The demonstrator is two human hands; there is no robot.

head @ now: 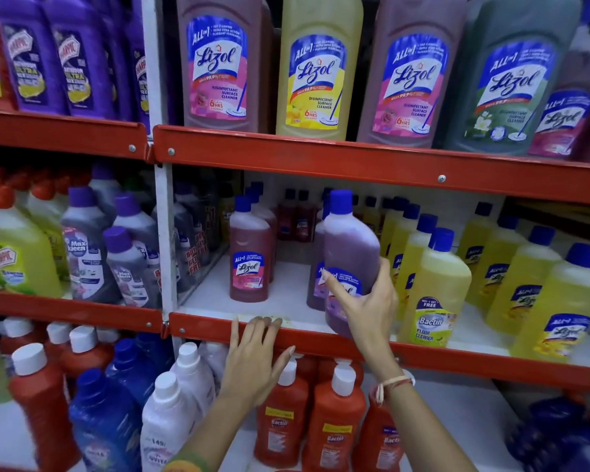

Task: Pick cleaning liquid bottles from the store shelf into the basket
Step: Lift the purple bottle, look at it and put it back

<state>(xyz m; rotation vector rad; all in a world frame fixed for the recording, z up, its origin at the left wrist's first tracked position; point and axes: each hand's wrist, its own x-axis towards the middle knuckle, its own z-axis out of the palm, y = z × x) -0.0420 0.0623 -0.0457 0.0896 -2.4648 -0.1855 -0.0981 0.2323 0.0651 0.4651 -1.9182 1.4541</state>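
My right hand (365, 301) grips a purple Lizol bottle (349, 247) with a blue cap, lifted and tilted over the front of the middle shelf. My left hand (252, 356) rests flat on the red shelf lip (218, 330) with its fingers spread and nothing in it. A pink Lizol bottle (251, 253) stands upright on the white shelf board to the left of the held one. A second purple bottle (315, 267) stands partly hidden behind the held bottle. No basket is in view.
Yellow Lizol bottles (436, 291) crowd the middle shelf to the right. Large Lizol jugs (315, 66) fill the top shelf. Red Bactin bottles (334, 420) and white and blue bottles (171, 413) stand on the lower shelf. Grey Max Kleen bottles (82, 253) sit at the left.
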